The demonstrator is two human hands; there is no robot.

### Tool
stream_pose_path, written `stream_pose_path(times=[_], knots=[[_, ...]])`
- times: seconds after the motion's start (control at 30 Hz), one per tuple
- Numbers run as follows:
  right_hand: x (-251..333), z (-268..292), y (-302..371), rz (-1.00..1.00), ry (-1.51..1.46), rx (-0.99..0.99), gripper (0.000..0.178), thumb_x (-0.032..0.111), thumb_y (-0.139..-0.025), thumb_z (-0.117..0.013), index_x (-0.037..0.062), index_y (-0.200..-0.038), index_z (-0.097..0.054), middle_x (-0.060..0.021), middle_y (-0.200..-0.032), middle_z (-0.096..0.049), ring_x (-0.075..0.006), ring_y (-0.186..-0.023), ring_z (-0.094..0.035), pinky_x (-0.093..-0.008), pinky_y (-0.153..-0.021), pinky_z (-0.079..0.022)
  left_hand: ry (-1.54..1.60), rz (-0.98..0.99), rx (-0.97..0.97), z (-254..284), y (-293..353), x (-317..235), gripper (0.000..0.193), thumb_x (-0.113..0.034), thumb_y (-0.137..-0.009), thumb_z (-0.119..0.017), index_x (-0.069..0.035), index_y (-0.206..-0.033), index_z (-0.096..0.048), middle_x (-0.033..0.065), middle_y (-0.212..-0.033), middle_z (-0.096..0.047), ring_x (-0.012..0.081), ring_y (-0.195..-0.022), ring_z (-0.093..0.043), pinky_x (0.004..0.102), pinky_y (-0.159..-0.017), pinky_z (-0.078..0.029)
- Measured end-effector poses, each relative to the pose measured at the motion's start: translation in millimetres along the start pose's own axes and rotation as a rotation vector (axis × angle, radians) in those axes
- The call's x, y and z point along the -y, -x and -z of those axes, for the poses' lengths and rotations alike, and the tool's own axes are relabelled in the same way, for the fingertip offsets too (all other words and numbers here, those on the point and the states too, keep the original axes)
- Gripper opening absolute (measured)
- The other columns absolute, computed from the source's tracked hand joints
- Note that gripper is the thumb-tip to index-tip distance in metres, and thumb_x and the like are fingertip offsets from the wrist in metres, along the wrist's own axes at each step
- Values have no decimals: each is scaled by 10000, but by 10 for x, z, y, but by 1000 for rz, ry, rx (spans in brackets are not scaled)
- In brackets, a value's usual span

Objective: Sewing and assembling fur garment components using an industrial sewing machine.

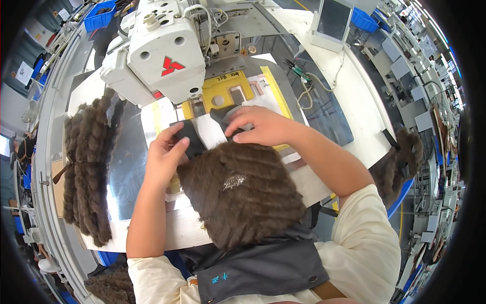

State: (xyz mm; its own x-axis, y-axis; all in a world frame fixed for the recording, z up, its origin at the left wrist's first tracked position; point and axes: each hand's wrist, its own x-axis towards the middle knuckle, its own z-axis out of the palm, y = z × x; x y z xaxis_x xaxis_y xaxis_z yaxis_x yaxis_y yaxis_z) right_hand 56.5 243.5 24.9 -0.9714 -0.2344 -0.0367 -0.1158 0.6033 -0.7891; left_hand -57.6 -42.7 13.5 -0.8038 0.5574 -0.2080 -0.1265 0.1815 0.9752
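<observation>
A brown fur panel [245,195] with ridged rows and a small shiny clear patch hangs over the table's front edge toward my lap. At its far edge, my left hand [168,154] pinches a black cloth piece [191,138] between thumb and fingers. Dark cloth [220,115] also sits in the grip of my right hand [260,126], its fingers curled. I cannot tell whether both hands hold one piece. Just beyond them lies a yellow sewing template [223,91] with cut-outs, partly under the white sewing machine [157,50].
A tied bundle of brown fur strips [88,167] lies on the left of the table. To the right are green-handled snips [298,71] by a cord, and a screen [332,23] farther back. More brown fur [400,167] hangs beyond the table's right edge.
</observation>
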Motion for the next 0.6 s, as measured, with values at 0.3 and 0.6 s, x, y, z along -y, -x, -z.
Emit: stream_pose_path(times=[0.3, 0.6], knots=[[206, -76, -79, -106, -94, -47, 516, 238, -955, -687, 159, -1459, -607, -119, -1237, -610, -243, -1017, -603, -374, -950, -499, -359, -83, -194, 2, -309, -62, 483, -42, -922, -724, 20, -1388, -615, 40, -833, -712, 55, -695, -579, 232, -616, -446], [161, -18, 146, -137, -200, -379, 571, 148, -940, -711, 107, -1490, -564, -98, -1165, -633, -153, -901, -589, -312, -806, -519, -361, -51, -243, 54, -566, 43, 513, -10, -862, -743, -12, -1365, -640, 77, -842, -692, 139, -703, -625, 307, -637, -512]])
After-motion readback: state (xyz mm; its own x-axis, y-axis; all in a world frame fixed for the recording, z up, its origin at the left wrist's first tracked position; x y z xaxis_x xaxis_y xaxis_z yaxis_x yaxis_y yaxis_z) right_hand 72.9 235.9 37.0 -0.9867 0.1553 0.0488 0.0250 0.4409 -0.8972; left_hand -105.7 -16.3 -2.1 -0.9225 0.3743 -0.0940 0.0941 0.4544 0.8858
